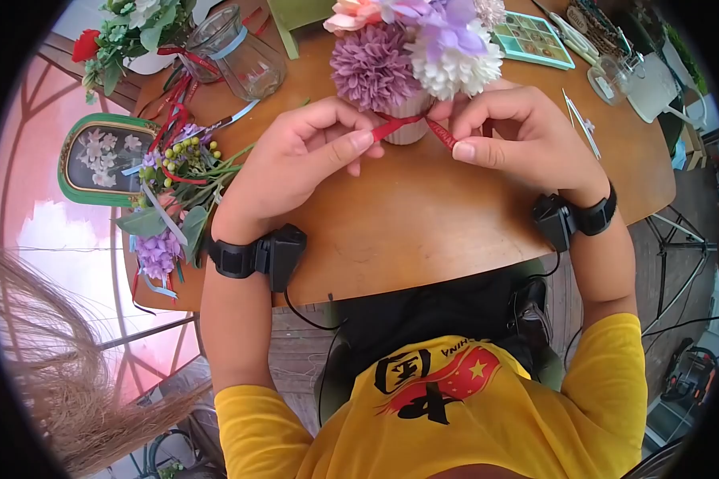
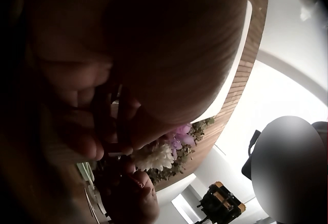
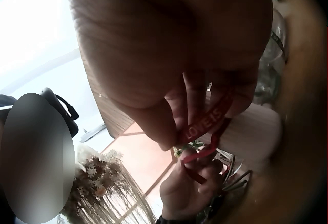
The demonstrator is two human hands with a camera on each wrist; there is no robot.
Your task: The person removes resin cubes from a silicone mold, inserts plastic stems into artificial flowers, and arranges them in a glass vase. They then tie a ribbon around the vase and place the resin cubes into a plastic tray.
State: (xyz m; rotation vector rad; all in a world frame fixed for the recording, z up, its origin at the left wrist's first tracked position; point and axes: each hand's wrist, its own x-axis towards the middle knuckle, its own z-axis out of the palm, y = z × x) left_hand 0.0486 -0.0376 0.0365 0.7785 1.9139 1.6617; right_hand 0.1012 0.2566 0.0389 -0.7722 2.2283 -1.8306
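Observation:
A pale ribbed vase point(image 1: 407, 120) stands on the table, filled with purple, white and pink flowers point(image 1: 411, 60). Round the vase, just under the blooms, runs a red ribbon point(image 1: 399, 122) crossed at the front. My left hand point(image 1: 308, 156) pinches one end between thumb and forefinger, left of the vase. On the other side, my right hand point(image 1: 523, 132) pinches the second end; printed lettering shows on that ribbon point(image 3: 205, 124) in the right wrist view. The left wrist view is dark, its hand point(image 2: 143, 45) filling much of it.
Left on the table lie loose flowers and ribbons point(image 1: 160, 247), a green oval frame point(image 1: 104, 158) and a glass jar point(image 1: 256, 68). Behind to the right are a mint-coloured compartment box point(image 1: 535, 40), tweezers point(image 1: 583, 124) and a small glass jar point(image 1: 607, 80). The table's front edge curves near my body.

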